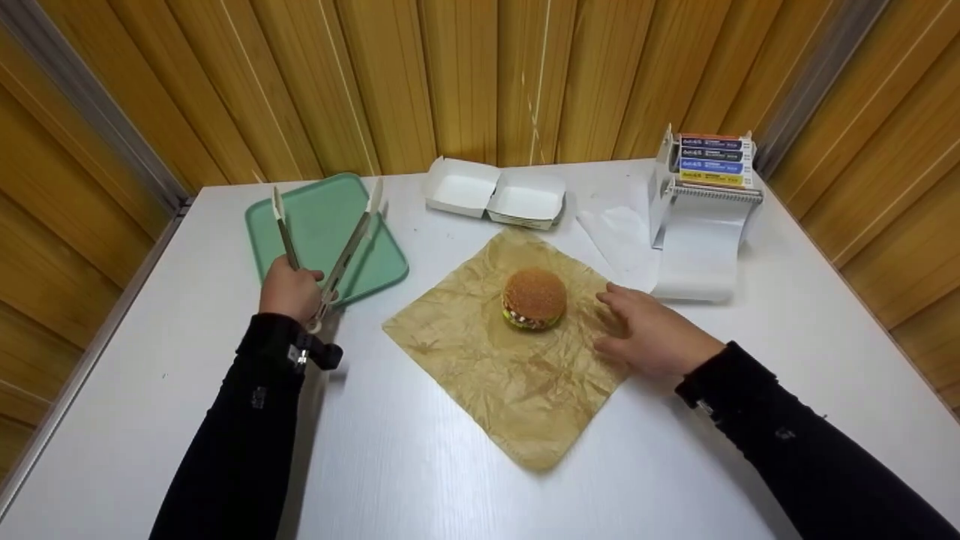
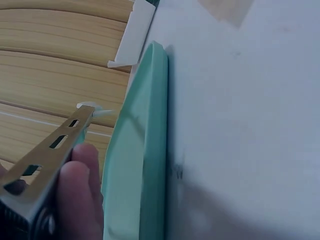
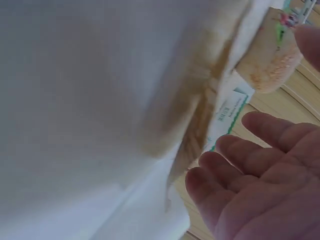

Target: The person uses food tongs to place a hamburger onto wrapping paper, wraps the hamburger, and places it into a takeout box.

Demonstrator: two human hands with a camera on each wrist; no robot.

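My left hand (image 1: 291,291) grips a pair of metal tongs (image 1: 346,251) with pale tips, their two arms spread wide over the green tray (image 1: 322,217). In the left wrist view one slotted arm of the tongs (image 2: 55,145) shows beside my fingers (image 2: 80,190). A hamburger (image 1: 534,298) with a seeded bun sits on a crumpled brown paper sheet (image 1: 510,397). My right hand (image 1: 649,334) hovers at the sheet's right corner, beside the burger, its fingers loosely bent with nothing between them. In the right wrist view the palm (image 3: 270,185) faces the paper's edge (image 3: 200,120).
Behind the sheet stands an opened white paper box (image 1: 461,187). At the back right are a dispenser with a white paper roll (image 1: 701,247), colourful boxes (image 1: 712,161) on top and a loose white sheet (image 1: 619,236). Wood-look walls (image 1: 457,82) border the white table (image 1: 390,465).
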